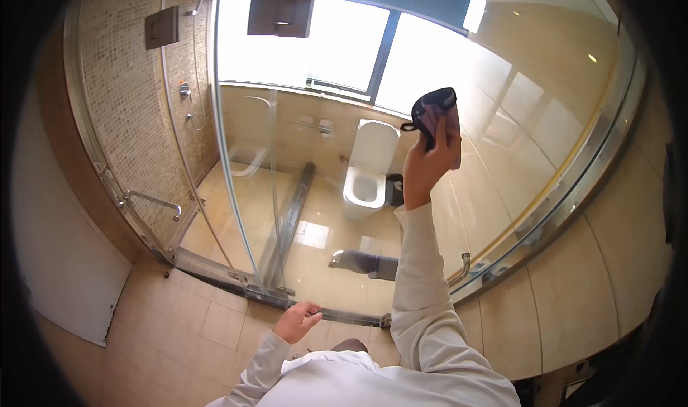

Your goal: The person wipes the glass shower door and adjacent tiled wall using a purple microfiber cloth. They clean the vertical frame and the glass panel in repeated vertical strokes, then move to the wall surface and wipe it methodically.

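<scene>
My right hand (430, 165) is raised at the upper right of centre, its fingers closed on a dark purple cloth (450, 117) with black edging and a small loop. The cloth lies in front of or against a large glass panel (500, 181); whether it touches the glass I cannot tell. My left hand (298, 322) is low in front of me, fingers slightly curled and apart, with nothing seen in it. It is near the dark threshold (349, 318) of the glass enclosure.
Behind the glass stand a white toilet (366, 188) with its lid up and, at the left, a shower valve (185, 90). Bent metal door handles (153, 198) are fixed to the glass. Brown hinges (281, 12) hang high up. A white door (70, 235) is at far left.
</scene>
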`<control>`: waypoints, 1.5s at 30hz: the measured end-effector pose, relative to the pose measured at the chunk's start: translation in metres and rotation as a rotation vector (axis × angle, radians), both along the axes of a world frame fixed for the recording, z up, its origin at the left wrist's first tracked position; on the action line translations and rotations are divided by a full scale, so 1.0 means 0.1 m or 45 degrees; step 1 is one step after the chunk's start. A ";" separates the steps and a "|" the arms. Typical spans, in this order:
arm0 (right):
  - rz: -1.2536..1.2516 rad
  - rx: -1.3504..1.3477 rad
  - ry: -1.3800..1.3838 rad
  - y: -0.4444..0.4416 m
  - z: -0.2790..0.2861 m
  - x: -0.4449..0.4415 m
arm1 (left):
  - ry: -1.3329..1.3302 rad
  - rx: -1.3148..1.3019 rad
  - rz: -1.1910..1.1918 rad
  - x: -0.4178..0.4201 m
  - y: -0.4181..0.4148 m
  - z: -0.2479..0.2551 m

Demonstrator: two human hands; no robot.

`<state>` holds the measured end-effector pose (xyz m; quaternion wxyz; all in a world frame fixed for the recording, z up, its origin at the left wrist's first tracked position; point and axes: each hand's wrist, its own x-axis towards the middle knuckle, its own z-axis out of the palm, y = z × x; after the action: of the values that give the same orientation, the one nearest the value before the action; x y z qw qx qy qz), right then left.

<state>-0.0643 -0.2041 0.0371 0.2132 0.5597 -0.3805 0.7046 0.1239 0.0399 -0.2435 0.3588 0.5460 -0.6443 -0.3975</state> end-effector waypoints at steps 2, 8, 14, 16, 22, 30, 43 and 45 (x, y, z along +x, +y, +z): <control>-0.094 -0.047 0.151 0.01 0.36 0.48 | 0.034 0.045 0.064 0.15 0.10 -0.02; -0.054 0.030 0.869 -0.11 0.18 1.84 | 0.103 0.172 0.316 0.60 0.40 -0.13; 0.031 -0.027 1.282 -0.13 -0.07 1.46 | 0.122 0.127 0.396 0.56 0.30 -0.08; 0.011 -0.069 1.256 -0.02 0.10 1.05 | 0.145 0.133 0.368 0.45 0.19 -0.09; -0.115 -0.040 0.963 0.23 0.66 -0.90 | 0.069 0.057 0.086 -0.41 -0.39 0.13; -0.345 0.245 0.535 0.53 0.39 -3.24 | -0.145 0.089 -0.416 -1.75 -0.62 0.08; -0.099 0.132 0.081 0.36 0.17 -2.63 | 0.029 0.225 -0.409 -1.90 -0.40 -0.02; -0.155 -0.013 0.219 0.22 0.32 -1.94 | 0.006 0.252 -0.263 -1.52 -0.25 -0.06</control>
<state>-0.2585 -0.1821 0.0691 0.2904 0.5928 -0.3906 0.6416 -0.0278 0.0146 -0.2491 0.2621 0.5085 -0.6539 -0.4952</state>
